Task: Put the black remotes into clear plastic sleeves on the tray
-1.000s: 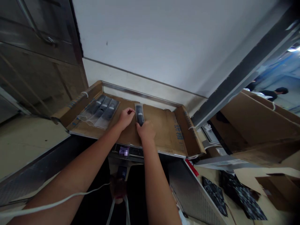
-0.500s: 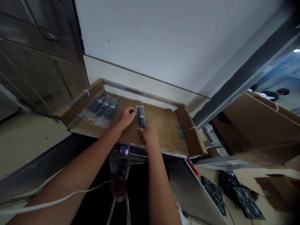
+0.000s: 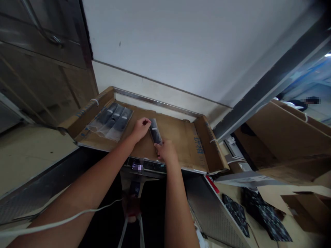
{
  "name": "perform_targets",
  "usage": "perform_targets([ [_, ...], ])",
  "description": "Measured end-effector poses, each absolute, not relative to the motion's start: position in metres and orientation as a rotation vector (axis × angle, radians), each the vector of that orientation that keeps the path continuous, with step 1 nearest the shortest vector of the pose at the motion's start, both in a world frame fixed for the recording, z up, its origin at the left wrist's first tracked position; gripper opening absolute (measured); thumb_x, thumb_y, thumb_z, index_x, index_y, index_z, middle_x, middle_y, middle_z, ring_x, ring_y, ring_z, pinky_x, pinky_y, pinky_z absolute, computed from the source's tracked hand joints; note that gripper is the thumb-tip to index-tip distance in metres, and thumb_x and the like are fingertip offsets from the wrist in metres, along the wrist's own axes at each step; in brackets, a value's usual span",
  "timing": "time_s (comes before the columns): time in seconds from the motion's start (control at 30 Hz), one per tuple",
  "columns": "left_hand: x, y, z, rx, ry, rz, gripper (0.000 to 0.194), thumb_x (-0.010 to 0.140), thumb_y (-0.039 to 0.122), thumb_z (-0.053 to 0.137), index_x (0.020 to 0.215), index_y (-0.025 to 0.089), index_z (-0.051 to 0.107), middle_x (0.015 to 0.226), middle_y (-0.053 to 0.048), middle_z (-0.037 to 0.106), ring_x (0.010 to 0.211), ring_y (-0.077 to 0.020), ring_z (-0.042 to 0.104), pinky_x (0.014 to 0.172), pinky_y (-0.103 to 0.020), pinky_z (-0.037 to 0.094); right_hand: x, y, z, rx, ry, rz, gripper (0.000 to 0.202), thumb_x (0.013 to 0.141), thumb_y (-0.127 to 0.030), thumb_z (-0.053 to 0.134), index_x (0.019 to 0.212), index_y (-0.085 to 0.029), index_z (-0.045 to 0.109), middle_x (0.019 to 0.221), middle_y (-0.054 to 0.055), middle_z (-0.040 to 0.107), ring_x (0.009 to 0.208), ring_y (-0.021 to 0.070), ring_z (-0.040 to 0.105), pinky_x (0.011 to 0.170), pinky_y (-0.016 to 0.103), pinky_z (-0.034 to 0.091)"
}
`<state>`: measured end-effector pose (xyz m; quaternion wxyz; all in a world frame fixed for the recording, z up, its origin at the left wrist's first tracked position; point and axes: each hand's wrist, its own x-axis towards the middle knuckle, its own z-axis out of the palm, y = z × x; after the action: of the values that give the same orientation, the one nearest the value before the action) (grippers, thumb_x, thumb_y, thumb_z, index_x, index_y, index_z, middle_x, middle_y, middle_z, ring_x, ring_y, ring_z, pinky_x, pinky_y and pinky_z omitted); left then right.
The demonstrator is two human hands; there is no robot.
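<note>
A narrow clear plastic sleeve with a dark rolled item and a small white label inside slants between my hands over the cardboard. My right hand grips its near end between thumb and fingers. At the sleeve's far left edge, my left hand has its fingertips pinched together on or against the plastic; how firmly it holds cannot be made out. To the left, several similar clear sleeves with dark contents lie side by side, partly overlapping, apart from my hands.
A cardboard liner with raised sides covers the work surface against a white wall. A phone-like device with a lit screen sits at the front edge. Large cardboard boxes stand right; dark patterned packages lie below.
The sleeve has turned from nearly upright to slanted, its edge tipped up. My right hand has shifted slightly right and nearer to me; my left hand has hardly moved.
</note>
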<state>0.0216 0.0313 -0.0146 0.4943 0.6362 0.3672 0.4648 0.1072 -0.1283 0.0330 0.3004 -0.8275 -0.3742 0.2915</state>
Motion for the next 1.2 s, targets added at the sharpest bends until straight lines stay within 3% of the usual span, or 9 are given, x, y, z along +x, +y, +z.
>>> perform_targets([
  [0.27, 0.022, 0.033, -0.018, 1.551, 0.880, 1.149, 0.012, 0.074, 0.025, 0.058, 0.080, 0.018, 0.065, 0.070, 0.000, 0.060, 0.069, -0.0154, 0.055, 0.067, -0.027, 0.044, 0.106, -0.128, 0.024, -2.237, -1.122, 0.541, 0.018, 0.088, -0.029, 0.057, 0.089, -0.018, 0.071, 0.071, 0.005, 0.069, 0.051, 0.0142, 0.062, 0.048, 0.023, 0.049],
  [0.43, 0.022, 0.032, -0.017, 1.544, 0.900, 1.140, 0.011, 0.074, 0.026, 0.058, 0.080, 0.019, 0.065, 0.069, -0.001, 0.061, 0.070, -0.0167, 0.057, 0.068, -0.028, 0.045, 0.125, -0.137, 0.030, -2.314, -0.966, 0.518, 0.022, 0.086, -0.030, 0.059, 0.096, -0.016, 0.072, 0.070, 0.008, 0.070, 0.051, 0.0167, 0.063, 0.047, 0.025, 0.050],
  [0.57, 0.022, 0.031, -0.014, 1.534, 0.903, 1.131, 0.009, 0.074, 0.024, 0.058, 0.078, 0.020, 0.064, 0.067, -0.001, 0.060, 0.069, -0.0162, 0.056, 0.066, -0.028, 0.044, 0.161, -0.163, 0.037, -2.337, -0.766, 0.550, 0.019, 0.084, -0.030, 0.060, 0.091, -0.016, 0.072, 0.066, 0.008, 0.069, 0.048, 0.0179, 0.064, 0.042, 0.025, 0.049],
  [0.77, 0.021, 0.028, -0.011, 1.523, 0.883, 1.111, 0.009, 0.073, 0.025, 0.058, 0.078, 0.019, 0.064, 0.067, -0.001, 0.059, 0.067, -0.0153, 0.055, 0.064, -0.027, 0.044, 0.202, -0.209, 0.035, -2.511, -0.580, 0.355, 0.025, 0.086, -0.035, 0.058, 0.093, -0.015, 0.071, 0.063, 0.010, 0.069, 0.046, 0.0200, 0.063, 0.046, 0.028, 0.048],
  [0.93, 0.020, 0.027, -0.010, 1.509, 0.880, 1.113, 0.010, 0.074, 0.026, 0.058, 0.079, 0.019, 0.064, 0.068, -0.001, 0.059, 0.068, -0.0149, 0.055, 0.065, -0.026, 0.043, 0.196, -0.233, 0.048, -2.691, -0.603, 0.095, 0.049, 0.087, -0.049, 0.057, 0.117, -0.012, 0.065, 0.086, 0.019, 0.073, 0.076, 0.0298, 0.071, 0.068, 0.036, 0.051],
  [1.03, 0.020, 0.027, -0.010, 1.531, 0.881, 1.109, 0.010, 0.074, 0.025, 0.058, 0.079, 0.019, 0.064, 0.069, -0.001, 0.060, 0.069, -0.0155, 0.056, 0.065, -0.027, 0.044, 0.193, -0.236, 0.067, -2.670, -0.698, -0.141, 0.063, 0.090, -0.063, 0.045, 0.124, -0.012, 0.060, 0.096, 0.022, 0.071, 0.092, 0.0352, 0.068, 0.078, 0.042, 0.049],
  [1.1, 0.020, 0.027, -0.010, 1.545, 0.887, 1.107, 0.010, 0.074, 0.025, 0.058, 0.079, 0.019, 0.065, 0.069, -0.002, 0.061, 0.069, -0.0158, 0.056, 0.065, -0.027, 0.044, 0.198, -0.224, 0.074, -2.596, -0.838, -0.309, 0.060, 0.091, -0.061, 0.043, 0.124, -0.014, 0.060, 0.101, 0.021, 0.068, 0.100, 0.0353, 0.064, 0.085, 0.043, 0.046],
  [1.2, 0.019, 0.026, -0.009, 1.540, 0.903, 1.110, 0.010, 0.075, 0.025, 0.058, 0.080, 0.019, 0.065, 0.069, -0.001, 0.061, 0.070, -0.0161, 0.057, 0.066, -0.027, 0.045, 0.211, -0.194, 0.063, -2.594, -1.021, -0.409, 0.060, 0.092, -0.053, 0.047, 0.133, -0.010, 0.055, 0.126, 0.027, 0.057, 0.121, 0.0382, 0.053, 0.096, 0.047, 0.041],
])
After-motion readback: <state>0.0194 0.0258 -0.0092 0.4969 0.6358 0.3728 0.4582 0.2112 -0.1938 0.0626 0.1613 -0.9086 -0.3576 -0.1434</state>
